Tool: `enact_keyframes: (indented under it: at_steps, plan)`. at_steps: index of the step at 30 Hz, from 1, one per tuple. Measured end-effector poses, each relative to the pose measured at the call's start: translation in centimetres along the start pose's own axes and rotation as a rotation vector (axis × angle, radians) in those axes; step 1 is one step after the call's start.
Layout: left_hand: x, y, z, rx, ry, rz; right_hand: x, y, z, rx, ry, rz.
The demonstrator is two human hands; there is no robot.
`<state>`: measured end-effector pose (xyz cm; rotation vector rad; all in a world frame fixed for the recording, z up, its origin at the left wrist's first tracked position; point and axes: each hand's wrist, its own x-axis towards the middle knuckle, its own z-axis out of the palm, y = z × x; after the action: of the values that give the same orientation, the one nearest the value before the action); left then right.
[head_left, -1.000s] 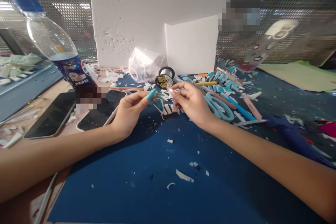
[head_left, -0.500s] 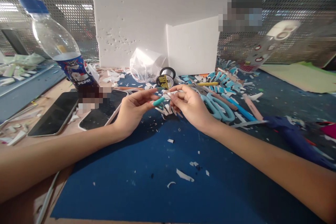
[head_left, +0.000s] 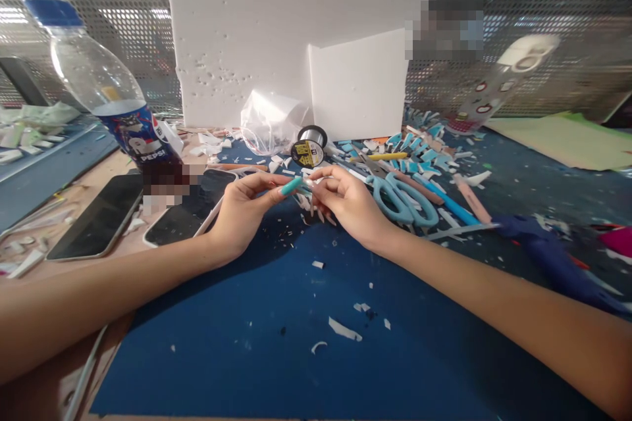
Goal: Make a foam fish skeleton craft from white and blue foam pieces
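My left hand is closed in a pinch on a small teal piece, held just above the blue mat. My right hand is also closed, its fingertips meeting the tip of the teal piece. Whatever it pinches is too fine to make out. Under the two hands lies a short row of white and teal foam bits, partly hidden by my fingers. A spool of clear thread stands just behind my hands.
Light blue scissors, pens and foam scraps lie to the right. A Pepsi bottle and two phones are at the left. White foam blocks and a plastic bag stand behind. A dark blue tool lies far right.
My hands have drawn closer together, so the teal piece now meets my right fingertips. The row of foam bits shows less under my fingers.
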<state>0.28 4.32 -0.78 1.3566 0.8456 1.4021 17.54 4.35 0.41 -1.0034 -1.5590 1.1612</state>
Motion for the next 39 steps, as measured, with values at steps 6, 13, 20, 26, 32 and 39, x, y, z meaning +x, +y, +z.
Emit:
enact_keyframes:
  at_steps: [6,13,20,26,32,39]
  plan:
    - [0.0,-0.1,-0.1,0.060,0.025,0.011,0.0,-0.4,-0.3,-0.061,0.013,-0.055]
    - [0.0,0.0,-0.1,0.113,0.064,-0.013,-0.4,-0.7,0.1,-0.093,0.020,-0.047]
    - [-0.1,0.3,0.1,0.219,0.028,-0.003,-0.6,-1.0,0.2,-0.187,0.023,-0.094]
    - [-0.2,0.9,0.4,0.271,-0.091,0.087,-0.7,-1.1,0.1,-0.202,-0.011,-0.144]
    - [0.0,0.6,0.4,0.259,-0.334,0.044,-0.9,-1.8,0.0,-0.311,-0.083,-0.205]
    - [-0.2,0.7,0.6,0.214,-0.305,-0.033,-0.8,-1.6,-0.3,-0.247,-0.163,-0.199]
